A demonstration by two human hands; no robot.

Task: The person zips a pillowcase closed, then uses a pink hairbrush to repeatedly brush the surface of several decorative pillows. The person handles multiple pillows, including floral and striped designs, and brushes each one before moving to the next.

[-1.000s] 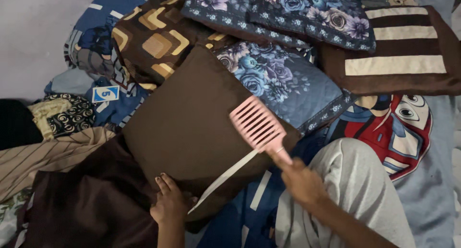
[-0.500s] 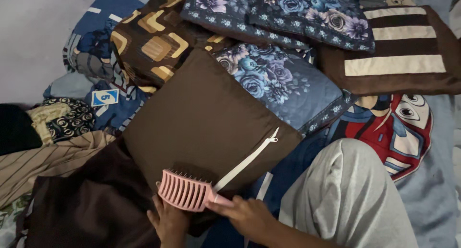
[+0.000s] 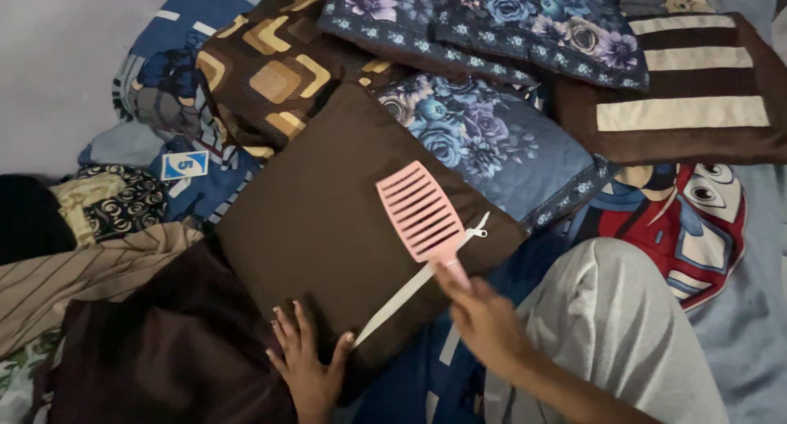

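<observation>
A plain dark brown cushion point(image 3: 328, 202) lies tilted in the middle, its white zipper point(image 3: 418, 280) running along the near right edge. My left hand point(image 3: 307, 362) presses flat on the cushion's near corner, fingers spread. My right hand point(image 3: 484, 317) grips the handle of a pink vented hairbrush point(image 3: 420, 211), whose head lies over the cushion's right part, near the zipper pull.
Blue floral pillows point(image 3: 484, 129), a brown pillow with square patterns point(image 3: 262, 71) and a brown-and-cream striped pillow point(image 3: 689, 88) crowd the far side. My grey-trousered knee point(image 3: 607, 317) is at the lower right on a cartoon-print sheet point(image 3: 697, 219). Dark cloth point(image 3: 156, 350) and striped fabric point(image 3: 82, 268) lie left.
The brush swept from the cushion's right part down to its near corner, then back up to the right part. My left hand stayed on the near corner.
</observation>
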